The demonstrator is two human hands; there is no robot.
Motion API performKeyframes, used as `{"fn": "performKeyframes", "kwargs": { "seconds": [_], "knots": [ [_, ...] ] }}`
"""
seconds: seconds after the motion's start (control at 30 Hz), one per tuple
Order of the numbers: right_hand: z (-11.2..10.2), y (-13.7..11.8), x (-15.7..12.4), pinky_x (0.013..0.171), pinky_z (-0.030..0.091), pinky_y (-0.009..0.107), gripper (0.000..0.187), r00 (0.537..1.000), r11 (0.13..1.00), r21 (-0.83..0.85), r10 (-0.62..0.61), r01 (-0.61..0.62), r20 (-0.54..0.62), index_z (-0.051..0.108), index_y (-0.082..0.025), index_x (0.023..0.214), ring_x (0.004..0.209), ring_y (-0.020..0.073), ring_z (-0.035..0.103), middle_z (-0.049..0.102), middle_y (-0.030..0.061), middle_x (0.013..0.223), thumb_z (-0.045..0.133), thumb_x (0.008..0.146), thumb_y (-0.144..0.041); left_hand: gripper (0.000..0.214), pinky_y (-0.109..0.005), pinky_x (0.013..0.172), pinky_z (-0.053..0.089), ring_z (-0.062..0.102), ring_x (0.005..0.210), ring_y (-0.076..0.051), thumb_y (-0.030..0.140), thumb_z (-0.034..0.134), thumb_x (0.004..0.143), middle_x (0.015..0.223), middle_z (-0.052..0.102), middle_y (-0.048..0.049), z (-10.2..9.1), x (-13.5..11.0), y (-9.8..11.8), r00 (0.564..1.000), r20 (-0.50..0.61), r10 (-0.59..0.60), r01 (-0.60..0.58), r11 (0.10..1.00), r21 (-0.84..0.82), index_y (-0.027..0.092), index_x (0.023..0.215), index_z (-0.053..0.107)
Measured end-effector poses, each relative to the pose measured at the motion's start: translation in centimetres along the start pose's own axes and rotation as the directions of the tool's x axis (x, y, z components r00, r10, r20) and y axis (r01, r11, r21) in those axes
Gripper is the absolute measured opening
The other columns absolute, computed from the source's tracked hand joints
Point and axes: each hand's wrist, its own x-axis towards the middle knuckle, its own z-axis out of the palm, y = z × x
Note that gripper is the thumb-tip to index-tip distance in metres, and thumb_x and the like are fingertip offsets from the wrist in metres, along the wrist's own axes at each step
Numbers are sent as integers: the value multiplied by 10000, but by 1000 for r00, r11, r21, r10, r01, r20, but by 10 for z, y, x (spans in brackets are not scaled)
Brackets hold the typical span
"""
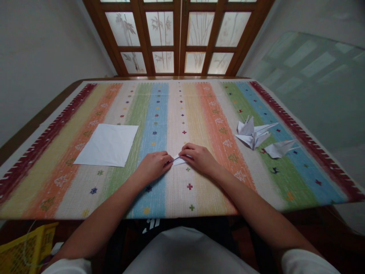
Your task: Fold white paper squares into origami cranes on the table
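The left hand (154,166) and right hand (199,158) come together near the middle of a striped tablecloth (176,198) on the table (42,118), their fingers pinching a small folded piece of white paper (179,161) between them. A flat square sheet of white paper (107,144) lies left of the hands, not touching them. To the right, an origami crane (252,133) sits just beside a flatter folded paper shape (279,149). Wooden-framed frosted glass doors (179,38) stand beyond the table.
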Motion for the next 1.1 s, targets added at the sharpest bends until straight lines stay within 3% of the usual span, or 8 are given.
{"fn": "performKeyframes", "kwargs": {
  "seconds": [0.23,0.53,0.9,1.1],
  "knots": [
    [-4,-1,-1,827,542,315,215,999,998,-47,-35,36,29,830,-203,1072,949,200,726,768,94,1128,617,1062,-227,259,-304,684,478,719,860,-230,256,568,1072,993,781,-93,-1,-1,5,999,48,-22,17,995,103,174,1063,813],
    [-9,-2,-2,868,552,335,229,998,999,-9,-47,48,38,826,-183,987,951,211,715,745,102,1103,606,1037,-223,270,-314,693,493,723,881,-235,254,561,1075,999,775,-94,2,0,6,997,67,-38,30,992,120,174,1043,817],
    [-4,-1,-2,912,537,335,159,999,998,55,-31,30,17,807,-193,1030,993,208,682,721,92,1103,653,1011,-162,223,-291,694,481,705,838,-205,237,591,1044,962,769,-76,5,0,1,1000,-26,12,-10,998,58,172,979,795],
    [-2,2,0,929,508,396,103,1000,999,-27,-29,29,1,832,-212,976,1017,249,639,728,94,1066,733,989,-189,226,-289,620,454,686,751,-203,223,584,1043,923,769,-75,6,-1,2,999,-31,27,-22,989,146,177,955,786]
  ]
}}
